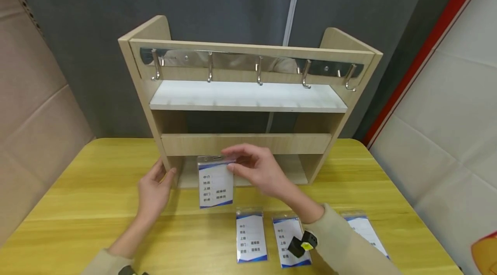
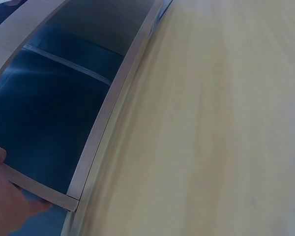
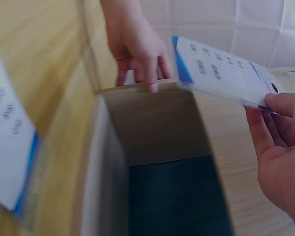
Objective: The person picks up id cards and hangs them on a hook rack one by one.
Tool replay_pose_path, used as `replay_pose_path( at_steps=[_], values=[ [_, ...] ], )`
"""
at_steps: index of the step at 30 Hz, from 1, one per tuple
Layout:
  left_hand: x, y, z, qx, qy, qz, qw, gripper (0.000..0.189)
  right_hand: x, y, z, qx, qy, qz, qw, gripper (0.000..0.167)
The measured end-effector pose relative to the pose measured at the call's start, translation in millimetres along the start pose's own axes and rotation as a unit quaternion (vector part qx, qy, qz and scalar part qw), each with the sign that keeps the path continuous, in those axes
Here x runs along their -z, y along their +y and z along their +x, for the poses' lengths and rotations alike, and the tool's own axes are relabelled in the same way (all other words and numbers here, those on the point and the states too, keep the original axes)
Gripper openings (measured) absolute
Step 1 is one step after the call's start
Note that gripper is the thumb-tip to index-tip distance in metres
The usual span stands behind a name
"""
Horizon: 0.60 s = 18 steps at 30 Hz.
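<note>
Head view, 12 o'clock taken as away from the wearer. Right hand (image 1: pixel 256 170): thumb in front, fingers behind, closed to a pinch on the upper right corner of the held badge (image 1: pixel 215 186). That badge sits at about 8 o'clock from the right hand, printed face toward the head camera, top edge level with the lower part of the rack's lower crossbar (image 1: pixel 246 143). Contact between badge and crossbar: cannot tell.

Left hand (image 1: pixel 154 191): at 9 o'clock from the held badge, apart from it; thumb and fingers part-closed around the edge of the wooden rack's left side panel (image 1: pixel 136 80), gripping it.

Metal hook strip (image 1: pixel 233 61), five hooks, lies at 12 o'clock from the held badge, well above it.

On the table (image 1: pixel 70 206), relative to the right hand: first badge (image 1: pixel 251 239) at 6 o'clock; second badge (image 1: pixel 284 235) at 5, partly covered by a wrist device (image 1: pixel 297 247); third badge (image 1: pixel 365 229) at 4, partly hidden by the right sleeve (image 1: pixel 341 240).
</note>
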State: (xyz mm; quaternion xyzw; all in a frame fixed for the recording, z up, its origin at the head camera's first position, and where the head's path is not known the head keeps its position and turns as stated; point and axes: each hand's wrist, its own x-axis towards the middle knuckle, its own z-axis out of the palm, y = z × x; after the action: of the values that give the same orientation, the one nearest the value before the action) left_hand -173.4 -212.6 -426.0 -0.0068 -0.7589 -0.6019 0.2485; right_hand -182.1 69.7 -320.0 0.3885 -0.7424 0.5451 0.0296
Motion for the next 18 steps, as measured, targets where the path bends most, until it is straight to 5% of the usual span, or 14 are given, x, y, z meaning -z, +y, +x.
replay_pose_path(
  at_steps=[18],
  values=[
    [-1.2,2.2,0.2,0.034,0.005,0.010,0.9994,0.051,-3,-18,38.4,0.118,0.059,0.031,0.9907,0.031]
  ],
)
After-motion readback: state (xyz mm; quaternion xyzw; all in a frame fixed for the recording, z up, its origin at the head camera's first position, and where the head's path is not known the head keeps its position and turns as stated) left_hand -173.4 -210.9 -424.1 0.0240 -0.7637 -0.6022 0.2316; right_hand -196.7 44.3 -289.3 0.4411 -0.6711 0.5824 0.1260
